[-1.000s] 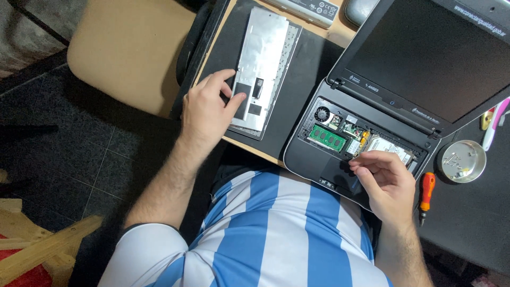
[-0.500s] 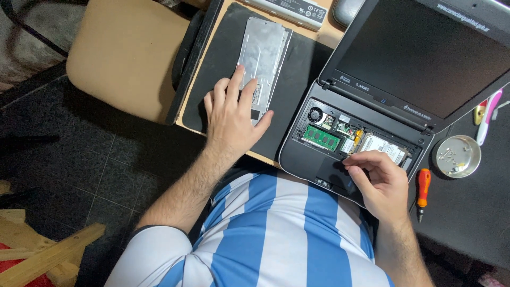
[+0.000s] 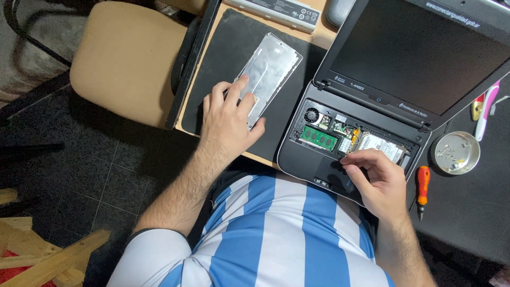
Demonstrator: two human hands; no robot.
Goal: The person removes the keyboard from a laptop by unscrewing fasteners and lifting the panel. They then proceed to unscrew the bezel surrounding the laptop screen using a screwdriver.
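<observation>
While the metal plate [image 3: 268,72] slants toward the desk's far edge, our left hand [image 3: 228,122] presses flat on it; our right hand [image 3: 374,180] seemingly pinches something inside the laptop [image 3: 340,138].

metal panel [image 3: 270,72] left of laptop [image 3: 372,133]
</observation>
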